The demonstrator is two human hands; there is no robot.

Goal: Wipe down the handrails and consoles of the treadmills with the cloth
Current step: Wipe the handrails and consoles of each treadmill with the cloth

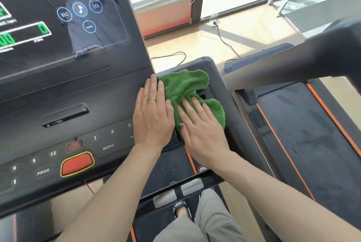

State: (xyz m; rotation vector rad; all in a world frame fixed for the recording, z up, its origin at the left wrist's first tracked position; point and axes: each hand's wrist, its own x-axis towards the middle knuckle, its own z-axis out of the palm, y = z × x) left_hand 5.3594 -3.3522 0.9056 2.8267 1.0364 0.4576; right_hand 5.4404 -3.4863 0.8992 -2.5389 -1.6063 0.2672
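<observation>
Pressing down on the cloth [192, 93] goes the right hand [201, 126], fingers straight and flat on the green towel, nothing curled round it, just palm weight pinning it to the side tray [218, 77] at the console's right edge. Left hand [153, 112] lies flat too, fingers straight, resting on the console [78, 93] face with its outer fingers just touching the cloth's near fold.

Risks from here, as I judge them: the cloth is bunched, and with no pinch on it a fast sweep could leave it behind or push it off the tray's far edge toward the floor. Swinging left, a palm or a fold could drag over the number keys, the MODE key [108, 146] or the red stop button [77, 163] and set something off; the display [25, 34] is lit.

Room to move: the tray ends close on the right, then the neighbouring treadmill's rail [273, 73] stands near. Leftward the console face runs wide and open. The handrail [179, 189] below waits unwiped, by my reading.
</observation>
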